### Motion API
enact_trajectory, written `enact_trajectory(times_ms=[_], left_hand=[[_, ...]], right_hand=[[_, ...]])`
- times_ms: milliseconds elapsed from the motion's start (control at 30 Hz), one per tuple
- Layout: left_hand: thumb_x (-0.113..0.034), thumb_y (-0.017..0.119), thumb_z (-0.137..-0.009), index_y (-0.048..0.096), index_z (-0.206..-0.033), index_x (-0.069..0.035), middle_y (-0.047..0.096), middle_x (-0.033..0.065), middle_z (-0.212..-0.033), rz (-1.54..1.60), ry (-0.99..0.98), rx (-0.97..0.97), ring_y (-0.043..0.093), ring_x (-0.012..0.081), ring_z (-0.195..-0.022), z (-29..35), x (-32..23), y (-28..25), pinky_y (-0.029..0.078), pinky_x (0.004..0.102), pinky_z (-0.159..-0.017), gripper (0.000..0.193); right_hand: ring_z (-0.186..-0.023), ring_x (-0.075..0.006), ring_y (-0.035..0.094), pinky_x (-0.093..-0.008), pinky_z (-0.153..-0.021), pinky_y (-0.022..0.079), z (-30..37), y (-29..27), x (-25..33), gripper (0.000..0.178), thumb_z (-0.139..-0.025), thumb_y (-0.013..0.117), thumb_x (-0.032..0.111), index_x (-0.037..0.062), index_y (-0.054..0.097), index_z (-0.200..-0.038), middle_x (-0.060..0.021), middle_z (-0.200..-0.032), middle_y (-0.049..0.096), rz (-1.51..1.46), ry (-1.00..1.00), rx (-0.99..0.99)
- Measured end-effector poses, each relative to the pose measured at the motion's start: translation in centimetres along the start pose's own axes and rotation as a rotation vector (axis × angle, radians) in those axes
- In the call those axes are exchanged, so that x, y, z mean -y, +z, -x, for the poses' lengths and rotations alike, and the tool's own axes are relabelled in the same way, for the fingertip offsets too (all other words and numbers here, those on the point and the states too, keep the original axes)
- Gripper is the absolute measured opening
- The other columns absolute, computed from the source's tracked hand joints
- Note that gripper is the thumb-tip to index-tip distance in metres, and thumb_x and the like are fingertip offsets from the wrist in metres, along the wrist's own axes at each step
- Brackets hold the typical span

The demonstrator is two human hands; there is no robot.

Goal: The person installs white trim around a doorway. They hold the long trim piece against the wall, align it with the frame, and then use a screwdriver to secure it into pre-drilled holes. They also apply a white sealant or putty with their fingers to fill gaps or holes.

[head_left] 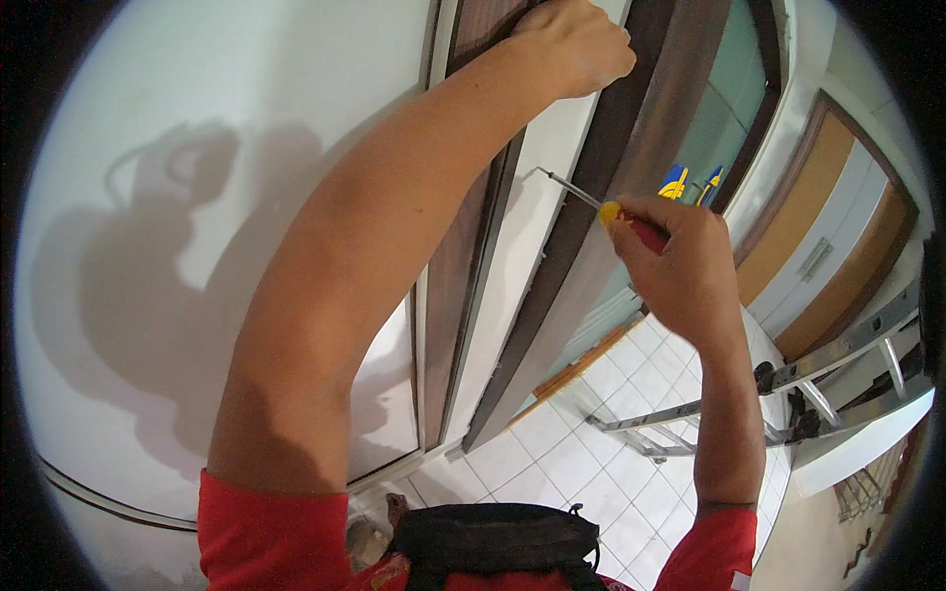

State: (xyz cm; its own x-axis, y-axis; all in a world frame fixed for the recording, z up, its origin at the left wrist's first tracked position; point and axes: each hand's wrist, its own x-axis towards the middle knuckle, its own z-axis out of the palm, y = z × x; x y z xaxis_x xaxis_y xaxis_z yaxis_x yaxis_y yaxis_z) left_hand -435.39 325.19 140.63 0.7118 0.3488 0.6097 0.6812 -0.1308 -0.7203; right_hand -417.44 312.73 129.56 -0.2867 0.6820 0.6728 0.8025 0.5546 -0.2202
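My right hand (680, 256) grips a screwdriver (645, 232) by its red and yellow handle. Its thin metal shaft points up and left, the tip in front of a white strip (527, 212) between dark wooden edges. Farther up, my left hand (581, 51) is closed against the top of the dark brown wooden frame (485, 34); its curled fingers hide whatever they hold. My left forearm crosses in front of the white panel (345, 69) and the frame. Just beyond my right hand, yellow and blue objects (674, 182) show against the greenish glass (734, 84).
An aluminium ladder (828, 364) stands low on the right. White floor tiles (532, 483) lie far below. A black bag (498, 537) is at my waist. On the right is a wood and white double-panelled door (818, 246) with a metal handle.
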Motion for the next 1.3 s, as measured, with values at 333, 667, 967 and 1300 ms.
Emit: enact_trajectory(times_ms=[333, 667, 967, 1300], left_hand=[[-0.017, 0.054, -0.096, 0.076, -0.098, -0.009, 0.072, 0.0046, -0.115, 0.002, -0.062, -0.064, 0.076, 0.0292, -0.088, 0.4, -0.5, 2.2, 0.062, 0.045, -0.075, 0.023], [-0.016, 0.061, -0.09, 0.078, -0.097, -0.009, 0.073, 0.0052, -0.113, 0.091, -0.128, 0.017, 0.075, 0.03, -0.093, 0.6, -1.2, 0.2, 0.062, 0.0442, -0.082, 0.02], [-0.021, 0.058, -0.095, 0.073, -0.097, -0.008, 0.071, 0.0079, -0.112, 0.02, -0.042, -0.03, 0.075, 0.029, -0.089, 0.8, -0.6, 1.4, 0.062, 0.0442, -0.077, 0.02], [-0.017, 0.057, -0.094, 0.073, -0.101, -0.007, 0.07, 0.0071, -0.12, 0.016, -0.073, -0.011, 0.076, 0.0284, -0.089, 1.1, -0.8, 1.2, 0.061, 0.0435, -0.078, 0.02]], right_hand=[[-0.077, -0.0369, 0.069, -0.0488, -0.071, 0.057, 1.5, 0.3, -0.3, 0.019, -0.091, 0.067, 0.011, 0.0002, 0.062, -0.106, -0.0188, -0.09, 0.065, 0.377, -0.25, -0.038], [-0.087, -0.0401, 0.072, -0.0436, -0.076, 0.056, 0.9, 0.0, -2.2, 0.019, -0.096, 0.062, 0.009, -0.0024, 0.062, -0.11, -0.0207, -0.096, 0.072, -0.187, 0.124, 0.09], [-0.091, -0.0316, 0.069, -0.0427, -0.07, 0.059, 2.5, 0.7, -1.6, 0.015, -0.091, 0.066, 0.007, 0.0047, 0.063, -0.105, -0.0112, -0.102, 0.061, 0.466, -0.388, -0.126], [-0.085, -0.0391, 0.07, -0.0476, -0.073, 0.057, 2.9, 1.0, -2.3, 0.021, -0.097, 0.065, 0.012, -0.0029, 0.061, -0.111, -0.0192, -0.097, 0.07, 0.297, -0.375, -0.099]])
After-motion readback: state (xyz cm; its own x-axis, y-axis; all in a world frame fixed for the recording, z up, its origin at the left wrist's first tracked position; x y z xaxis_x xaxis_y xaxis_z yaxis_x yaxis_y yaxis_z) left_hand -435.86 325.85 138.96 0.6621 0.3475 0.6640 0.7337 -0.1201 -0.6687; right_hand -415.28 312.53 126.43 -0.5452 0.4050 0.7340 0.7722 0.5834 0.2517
